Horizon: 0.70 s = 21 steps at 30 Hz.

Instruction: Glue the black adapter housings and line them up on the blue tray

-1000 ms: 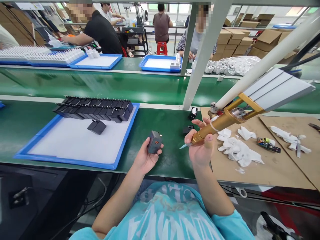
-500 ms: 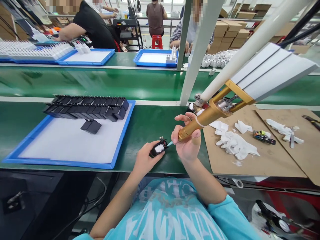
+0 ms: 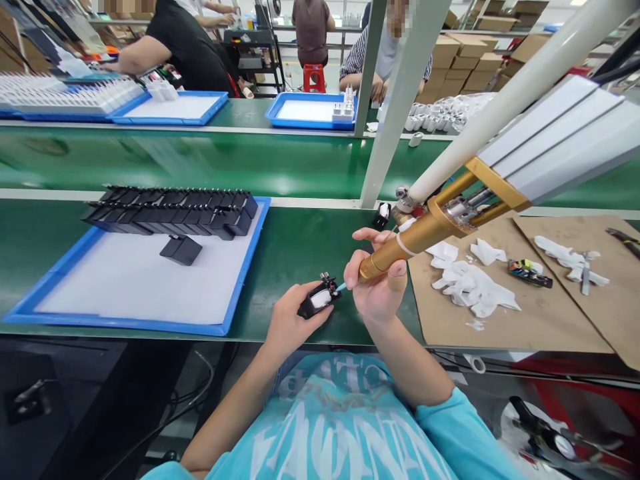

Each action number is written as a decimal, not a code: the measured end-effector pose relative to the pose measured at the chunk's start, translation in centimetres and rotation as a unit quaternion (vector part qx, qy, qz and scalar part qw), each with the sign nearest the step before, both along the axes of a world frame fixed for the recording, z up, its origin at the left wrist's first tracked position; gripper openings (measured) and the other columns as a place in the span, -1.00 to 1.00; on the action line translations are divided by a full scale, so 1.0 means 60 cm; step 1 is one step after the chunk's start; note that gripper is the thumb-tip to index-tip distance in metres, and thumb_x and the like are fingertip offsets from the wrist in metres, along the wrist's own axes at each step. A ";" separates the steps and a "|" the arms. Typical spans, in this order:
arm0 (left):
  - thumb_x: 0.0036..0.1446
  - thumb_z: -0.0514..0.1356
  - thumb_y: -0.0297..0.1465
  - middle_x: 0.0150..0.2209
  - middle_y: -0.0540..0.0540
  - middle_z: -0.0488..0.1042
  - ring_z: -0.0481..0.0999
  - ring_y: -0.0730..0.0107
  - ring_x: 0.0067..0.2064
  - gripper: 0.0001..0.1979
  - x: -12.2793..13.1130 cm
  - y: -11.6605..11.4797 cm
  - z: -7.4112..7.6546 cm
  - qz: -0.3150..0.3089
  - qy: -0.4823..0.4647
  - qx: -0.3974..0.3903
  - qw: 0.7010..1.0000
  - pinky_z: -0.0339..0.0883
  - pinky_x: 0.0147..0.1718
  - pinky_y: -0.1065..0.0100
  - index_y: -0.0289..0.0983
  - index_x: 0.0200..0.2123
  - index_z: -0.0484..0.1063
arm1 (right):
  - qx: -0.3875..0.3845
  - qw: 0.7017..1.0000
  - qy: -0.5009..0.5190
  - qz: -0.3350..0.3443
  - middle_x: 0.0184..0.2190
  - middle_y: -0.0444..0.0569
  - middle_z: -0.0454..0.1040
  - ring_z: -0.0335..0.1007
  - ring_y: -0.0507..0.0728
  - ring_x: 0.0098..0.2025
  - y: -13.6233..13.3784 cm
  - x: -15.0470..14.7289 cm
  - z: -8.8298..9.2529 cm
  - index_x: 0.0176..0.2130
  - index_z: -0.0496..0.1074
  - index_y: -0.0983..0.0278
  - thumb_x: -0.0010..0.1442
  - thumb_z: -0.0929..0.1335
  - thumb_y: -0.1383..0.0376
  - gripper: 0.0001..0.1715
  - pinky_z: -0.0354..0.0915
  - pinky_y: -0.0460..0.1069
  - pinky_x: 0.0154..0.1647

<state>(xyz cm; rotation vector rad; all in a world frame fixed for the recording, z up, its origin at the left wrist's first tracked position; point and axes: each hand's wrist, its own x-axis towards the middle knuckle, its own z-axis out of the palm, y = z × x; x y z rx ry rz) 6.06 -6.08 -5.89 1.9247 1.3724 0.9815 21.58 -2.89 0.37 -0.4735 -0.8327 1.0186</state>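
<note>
In the head view my left hand [image 3: 290, 320] is closed round a small black plastic housing [image 3: 316, 305], pinched between thumb and fingers just above the green bench. A white part sits inside the housing, and metal pins stick out at its far end. My right hand [image 3: 377, 287] wraps the front of a gold glue dispensing gun [image 3: 417, 241], with some fingers raised. The gun slants down to the left, and its light blue nozzle tip [image 3: 341, 287] meets the housing at its right side. Whether glue is coming out is too small to tell.
To the left, a blue-rimmed tray [image 3: 227, 307] bears rows of black housings [image 3: 170, 213] and one separate housing [image 3: 181, 249]. Crumpled white wipes [image 3: 475, 287] and pliers [image 3: 623, 241] lie on cardboard [image 3: 550, 327] at right. Another housing [image 3: 382, 215] stands behind the gun. Several people work beyond.
The gun body has shifted slightly right, uncovering more of the housing behind it. Both hands keep their grips, with the nozzle tip still at the housing.
</note>
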 end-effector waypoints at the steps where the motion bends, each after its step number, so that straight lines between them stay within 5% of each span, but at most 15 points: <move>1: 0.05 0.34 -0.27 -0.19 -0.08 0.59 0.52 0.32 -0.29 -0.64 0.000 0.000 0.000 0.005 -0.010 -0.007 1.000 0.35 -0.32 0.36 -0.16 -0.05 0.50 | -0.002 1.000 0.000 -0.001 -0.17 -0.14 0.42 0.26 -0.12 -0.70 0.000 0.000 0.001 -0.15 0.28 0.11 0.13 0.34 -0.12 -0.54 0.12 -0.13 -0.77; 16: 0.04 0.31 -0.34 -0.19 -0.07 0.60 0.57 0.24 -0.22 -0.65 0.041 0.001 -0.011 0.012 -0.041 -0.036 0.998 0.43 -0.23 0.30 -0.19 -0.05 0.47 | -0.005 1.000 -0.005 0.017 -0.15 -0.09 0.40 0.24 -0.11 -0.70 -0.002 -0.027 0.008 -0.01 0.24 0.07 0.11 0.29 -0.19 -0.41 0.10 -0.11 -0.80; 21: 0.05 0.30 -0.34 -0.18 -0.08 0.59 0.56 0.21 -0.19 -0.66 0.047 0.000 -0.016 0.014 -0.041 0.011 0.999 0.42 -0.17 0.26 -0.18 -0.06 0.47 | 0.002 1.000 -0.007 0.026 -0.16 -0.11 0.39 0.27 -0.11 -0.69 -0.008 -0.027 0.010 -0.19 0.24 0.12 0.14 0.29 -0.15 -0.54 0.09 -0.12 -0.78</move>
